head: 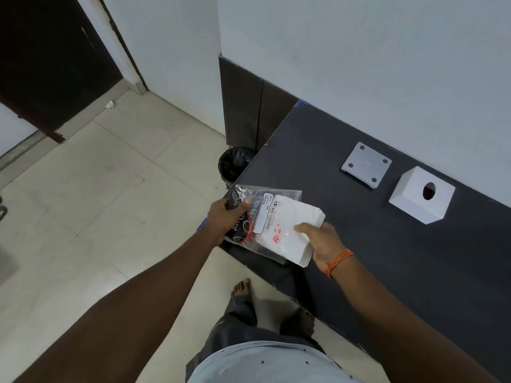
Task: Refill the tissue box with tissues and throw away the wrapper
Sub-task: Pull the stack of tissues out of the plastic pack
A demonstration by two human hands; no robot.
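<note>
- Tissues (290,225), a white stack, sit half out of the clear printed wrapper (249,214) above the near corner of the dark bench (359,244); the stack's right end is bare, its left end is inside the plastic.
- Left hand (225,219) is closed on the wrapper's far left end, thumb on top; right hand (322,243) pinches the stack's exposed edge, thumb over it, fingers underneath.
- Risk: the grip on the stack covers only one corner. A quick pull could fan the loose sheets, and some would slide off onto the floor (110,203), since the package hangs at the bench edge.
- Risk: plastic clinging to the bottom sheets could drag a few back inside, leaving the refill short.
- Tissue box (421,194), white with a round hole, stands well apart on the bench, its base plate (366,165) lying separately beside it. A splayed stack would probably jam going in.
- Bin (235,164) with a black liner stands partly hidden behind the bench corner; a tossed light wrapper may miss.
</note>
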